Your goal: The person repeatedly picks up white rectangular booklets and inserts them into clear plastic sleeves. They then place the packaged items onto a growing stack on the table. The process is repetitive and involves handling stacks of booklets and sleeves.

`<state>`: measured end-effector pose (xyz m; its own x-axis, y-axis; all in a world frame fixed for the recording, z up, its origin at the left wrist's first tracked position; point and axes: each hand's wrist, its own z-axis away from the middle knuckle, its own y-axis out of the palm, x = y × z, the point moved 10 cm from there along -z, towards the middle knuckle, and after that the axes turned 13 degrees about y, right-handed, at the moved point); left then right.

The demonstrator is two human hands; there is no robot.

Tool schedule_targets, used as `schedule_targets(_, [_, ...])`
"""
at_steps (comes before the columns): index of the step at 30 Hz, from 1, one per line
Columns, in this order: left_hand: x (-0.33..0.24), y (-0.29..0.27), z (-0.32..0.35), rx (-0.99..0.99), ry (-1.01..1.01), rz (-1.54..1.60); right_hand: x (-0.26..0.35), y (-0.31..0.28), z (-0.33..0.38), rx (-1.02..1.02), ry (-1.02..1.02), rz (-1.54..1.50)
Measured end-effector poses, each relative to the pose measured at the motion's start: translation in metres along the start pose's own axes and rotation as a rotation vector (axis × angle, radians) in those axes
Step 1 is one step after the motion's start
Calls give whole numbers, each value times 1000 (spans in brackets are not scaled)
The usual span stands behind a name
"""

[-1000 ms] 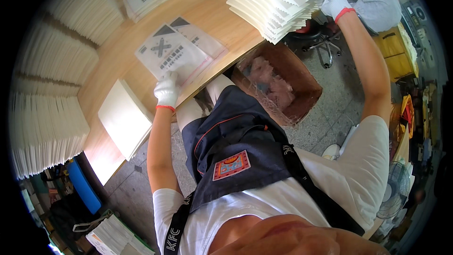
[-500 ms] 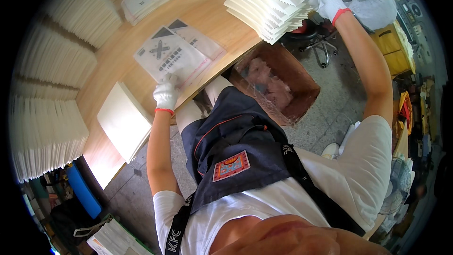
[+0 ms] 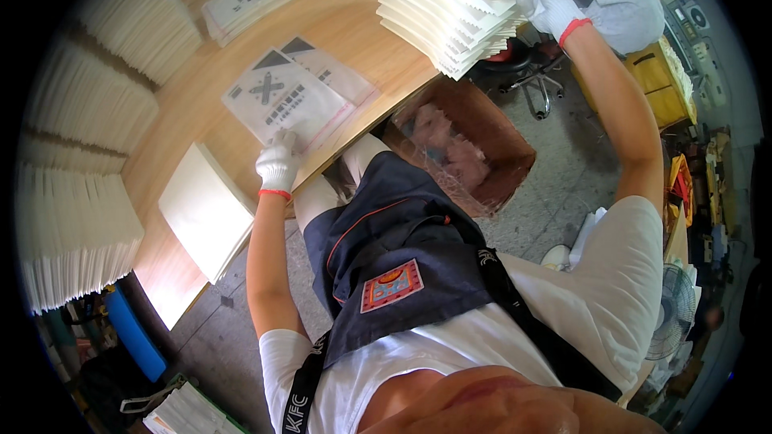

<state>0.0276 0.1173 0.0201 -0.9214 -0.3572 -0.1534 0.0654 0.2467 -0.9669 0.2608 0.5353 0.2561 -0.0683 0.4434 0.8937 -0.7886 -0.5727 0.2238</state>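
Note:
My left hand, in a white knit glove with a red cuff, is at the near edge of a clear printed plastic bag. Its fingers are bunched on that edge. A second plastic bag lies partly beneath the first. My right hand, gloved the same way, reaches to the far right and pinches the edge of the top white paper booklet on a tall, fanned stack. The glove partly hides its fingertips. A lower pile of white paper lies left of my left forearm.
Tall paper stacks line the table's left side. More printed bags lie at the back under a black object. Below the table edge stands a brown box with plastic scraps. A person sits at the far right, near a wheeled chair.
The view has shifted slightly. Both hands keep nearly the same places, the left at the bag's edge and the right at the booklet stack.

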Motion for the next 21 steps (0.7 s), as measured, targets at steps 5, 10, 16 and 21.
schedule_targets(5, [0, -7, 3, -48, 15, 41, 3, 16, -3, 7, -43, -29])
schedule_targets(10, [19, 0, 5, -83, -38, 185, 22, 35, 16, 18, -178, -78])
schedule_targets(16, [29, -6, 15, -138, -143, 332, -84, 75, 72, 248, -3, 212])
schedule_targets(21, [26, -6, 16, -154, -195, 321, -276, 82, 115, 502, 734, 6])
